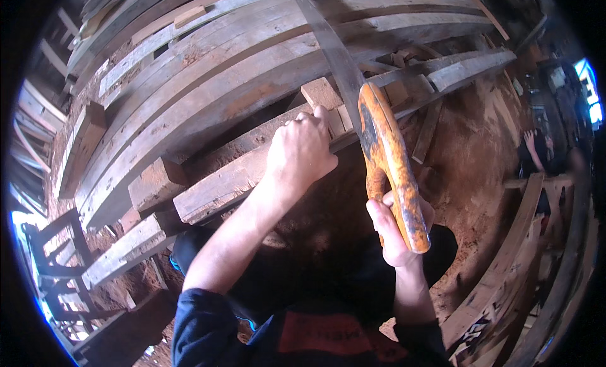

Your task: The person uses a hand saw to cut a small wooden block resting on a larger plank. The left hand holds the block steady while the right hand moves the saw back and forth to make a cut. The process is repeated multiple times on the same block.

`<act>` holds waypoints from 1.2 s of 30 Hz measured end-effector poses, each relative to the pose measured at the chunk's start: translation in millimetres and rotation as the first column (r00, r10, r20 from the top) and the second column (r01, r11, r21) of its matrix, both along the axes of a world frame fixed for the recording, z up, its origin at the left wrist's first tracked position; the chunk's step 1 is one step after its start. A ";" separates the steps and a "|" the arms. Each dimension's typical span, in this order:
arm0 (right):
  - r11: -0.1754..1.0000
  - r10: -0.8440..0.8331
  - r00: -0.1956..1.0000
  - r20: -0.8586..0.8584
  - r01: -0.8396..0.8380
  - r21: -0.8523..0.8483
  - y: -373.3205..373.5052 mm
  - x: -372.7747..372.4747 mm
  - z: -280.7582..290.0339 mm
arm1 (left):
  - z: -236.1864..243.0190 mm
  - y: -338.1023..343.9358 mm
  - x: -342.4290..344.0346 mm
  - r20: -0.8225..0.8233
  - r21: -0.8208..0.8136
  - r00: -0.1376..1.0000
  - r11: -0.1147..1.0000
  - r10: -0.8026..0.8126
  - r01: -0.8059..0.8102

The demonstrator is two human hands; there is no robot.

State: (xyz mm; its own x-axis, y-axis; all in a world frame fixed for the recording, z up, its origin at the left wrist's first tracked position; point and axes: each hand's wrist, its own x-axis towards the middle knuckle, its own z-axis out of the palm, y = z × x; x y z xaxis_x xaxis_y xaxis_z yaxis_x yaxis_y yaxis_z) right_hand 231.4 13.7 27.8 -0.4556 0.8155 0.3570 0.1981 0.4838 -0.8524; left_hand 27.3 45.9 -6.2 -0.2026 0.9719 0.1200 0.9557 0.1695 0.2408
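– Looking at what sort of place?
– Looking at a woodworking shop, apparently.
– Going by what?
– Seeing long timber beams [252, 70] laid side by side, wooden blocks [155, 182], an orange-handled handsaw [374, 108] and brown ground [467, 149].

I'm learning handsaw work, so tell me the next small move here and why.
Probably settle the saw against the board before any stroke: the right hand grips its orange handle, the blade extends forward past the small block, the left hand is curled at the board, and whether the blade touches wood is hard to tell.
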 end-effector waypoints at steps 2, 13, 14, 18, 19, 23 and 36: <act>0.984 -0.036 0.995 -0.089 0.020 -0.179 -1.2 4.0 -3.0 | -0.1 -3.1 0.6 0.003 -0.007 1.000 1.000 0.009 -0.009; 0.982 0.100 0.995 0.029 -0.094 -0.163 4.0 28.3 -7.4 | 4.3 4.6 -1.2 0.052 0.039 0.999 0.999 0.014 -0.016; 0.984 0.084 0.996 -0.003 -0.083 -0.157 -10.6 35.1 -11.9 | 3.2 2.0 -1.8 0.062 0.030 0.998 0.999 0.017 -0.019; 0.986 -0.089 0.987 -0.132 0.068 -0.153 -82.9 94.4 -38.2 | 11.3 7.8 3.2 0.088 -0.069 0.996 0.998 -0.007 0.013; 0.988 -0.122 0.985 -0.120 0.109 -0.111 -93.6 95.8 -33.6 | 10.1 5.6 2.2 0.085 -0.047 0.996 0.999 -0.016 0.020; 0.938 0.050 0.999 -0.003 -0.046 0.343 -63.8 85.8 -19.0 | 11.5 5.0 -0.5 0.114 -0.060 0.993 0.998 0.014 -0.007; 0.982 -0.037 0.992 -0.116 0.015 -0.186 -77.7 108.0 -42.3 | 10.1 4.0 -2.7 0.098 -0.068 0.995 0.998 -0.007 0.014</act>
